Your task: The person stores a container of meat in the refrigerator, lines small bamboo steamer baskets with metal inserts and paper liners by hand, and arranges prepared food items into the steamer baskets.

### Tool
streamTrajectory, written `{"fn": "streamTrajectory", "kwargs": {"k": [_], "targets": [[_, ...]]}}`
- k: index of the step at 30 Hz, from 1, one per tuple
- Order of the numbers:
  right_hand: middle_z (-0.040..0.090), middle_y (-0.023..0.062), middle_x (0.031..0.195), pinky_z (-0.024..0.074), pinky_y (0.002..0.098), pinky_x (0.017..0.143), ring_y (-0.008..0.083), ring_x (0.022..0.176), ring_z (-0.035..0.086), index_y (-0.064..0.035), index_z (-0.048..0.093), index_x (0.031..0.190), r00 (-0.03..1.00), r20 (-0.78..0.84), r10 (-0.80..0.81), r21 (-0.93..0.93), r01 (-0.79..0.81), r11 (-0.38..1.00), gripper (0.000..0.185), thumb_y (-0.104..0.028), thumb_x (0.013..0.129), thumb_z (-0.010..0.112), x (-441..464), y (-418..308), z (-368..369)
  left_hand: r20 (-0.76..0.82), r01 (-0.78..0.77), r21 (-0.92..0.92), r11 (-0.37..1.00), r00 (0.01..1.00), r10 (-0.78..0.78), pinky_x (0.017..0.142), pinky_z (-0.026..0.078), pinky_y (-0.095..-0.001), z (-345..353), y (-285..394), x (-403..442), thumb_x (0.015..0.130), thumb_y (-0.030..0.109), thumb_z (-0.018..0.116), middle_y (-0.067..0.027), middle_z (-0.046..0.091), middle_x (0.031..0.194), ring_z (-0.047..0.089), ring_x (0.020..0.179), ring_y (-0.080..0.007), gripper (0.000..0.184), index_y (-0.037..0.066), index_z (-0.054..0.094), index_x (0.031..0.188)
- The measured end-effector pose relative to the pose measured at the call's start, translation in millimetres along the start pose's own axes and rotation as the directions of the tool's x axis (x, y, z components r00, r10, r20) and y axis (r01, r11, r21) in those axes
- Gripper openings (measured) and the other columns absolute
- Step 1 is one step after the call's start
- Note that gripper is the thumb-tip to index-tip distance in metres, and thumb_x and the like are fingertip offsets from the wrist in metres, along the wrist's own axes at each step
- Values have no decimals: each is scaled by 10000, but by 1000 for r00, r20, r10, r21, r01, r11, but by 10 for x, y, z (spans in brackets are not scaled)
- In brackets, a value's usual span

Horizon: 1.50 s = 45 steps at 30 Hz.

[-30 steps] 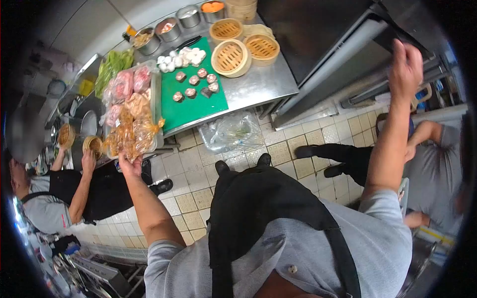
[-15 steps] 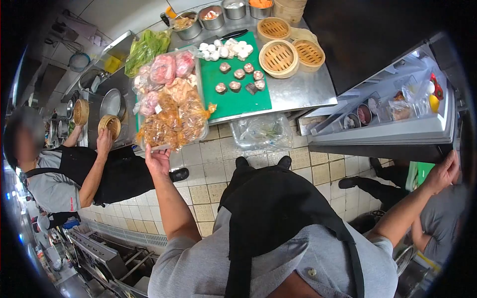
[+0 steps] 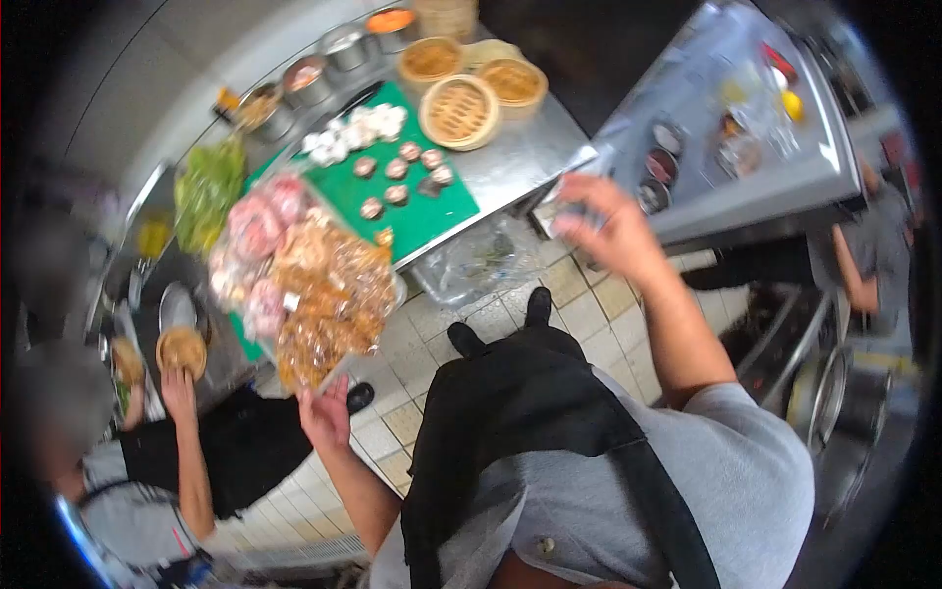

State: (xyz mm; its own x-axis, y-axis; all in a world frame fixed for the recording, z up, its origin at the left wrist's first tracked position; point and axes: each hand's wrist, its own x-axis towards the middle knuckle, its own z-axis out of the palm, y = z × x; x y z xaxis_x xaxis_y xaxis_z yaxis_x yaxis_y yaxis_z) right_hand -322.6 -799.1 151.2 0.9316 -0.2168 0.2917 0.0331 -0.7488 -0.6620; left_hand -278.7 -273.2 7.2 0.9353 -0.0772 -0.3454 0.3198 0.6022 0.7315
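My left hand (image 3: 326, 410) is closed on the near edge of a clear plastic tray (image 3: 399, 293). Bags of pink meat (image 3: 257, 228) and bags of brown marinated meat (image 3: 329, 324) are heaped in it; its far side rests over the counter. My right hand (image 3: 608, 231) hangs in the air, thumb and fingers apart, between the counter corner and the pulled-out fridge drawer (image 3: 834, 157). Nothing shows in it, though it is slightly blurred. Inside the drawer are small round containers (image 3: 659, 167) and a plastic bag of food (image 3: 743, 147).
A green cutting board (image 3: 432, 211) carries white and brown mushrooms (image 3: 395, 169). Bamboo steamers (image 3: 459, 113) and metal tubs (image 3: 307, 80) stand behind. A plastic bag (image 3: 478, 260) hangs under the counter edge. One co-worker's hand (image 3: 179, 393) touches a steamer at left; another person (image 3: 863, 245) is at right.
My right hand has left the drawer's outer edge and swung inward to the left, its fingers now apart. My left hand still holds the tray. The view has turned and shifted.
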Motion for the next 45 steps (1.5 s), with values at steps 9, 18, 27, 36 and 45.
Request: {"fn": "streamTrajectory", "kwargs": {"k": [9,18,27,36,45], "targets": [[703,164,1072,508,375,897,298,1015,670,-77,731,1090,752,-620,223,-337,-512,790,305,-319,904,742,-524,1324,-1867,-78,146,141,979,988,-136,1091,427,-541,-6,507,875,993,601,474,-150,456,1518,483,1357,-352,771,50,370,1522],[575,120,1362,496,369,991,209,1128,616,-53,566,1355,925,189,328,377,-377,846,535,-322,926,738,-368,260,204,24,252,112,961,966,-256,987,510,-527,-21,458,1015,858,330,564,-169,638,1303,628,1160,-367,615,21,522,1389],[430,206,1500,423,544,1062,344,1371,443,-61,201,1564,463,858,222,379,-863,335,1020,-498,838,769,295,-763,2254,-91,98,100,990,992,-89,992,512,-477,-59,271,988,851,304,577,-175,623,1306,624,1167,-339,591,-2,538,1356],[449,97,1446,467,606,937,288,1296,461,-174,327,1502,576,816,47,576,-817,11,816,-157,772,691,166,-607,2307,-91,56,138,989,995,-43,1013,508,-517,144,127,621,841,270,489,-212,600,1330,602,1214,-368,622,-27,499,1387],[497,134,1373,575,474,739,284,1129,583,-73,354,1500,509,859,64,510,-860,-4,822,-96,744,674,-725,-358,1092,-24,56,-24,998,998,-56,982,514,-541,806,-507,-1033,804,304,505,-234,591,1315,619,1154,-394,704,-26,448,1423]]}}
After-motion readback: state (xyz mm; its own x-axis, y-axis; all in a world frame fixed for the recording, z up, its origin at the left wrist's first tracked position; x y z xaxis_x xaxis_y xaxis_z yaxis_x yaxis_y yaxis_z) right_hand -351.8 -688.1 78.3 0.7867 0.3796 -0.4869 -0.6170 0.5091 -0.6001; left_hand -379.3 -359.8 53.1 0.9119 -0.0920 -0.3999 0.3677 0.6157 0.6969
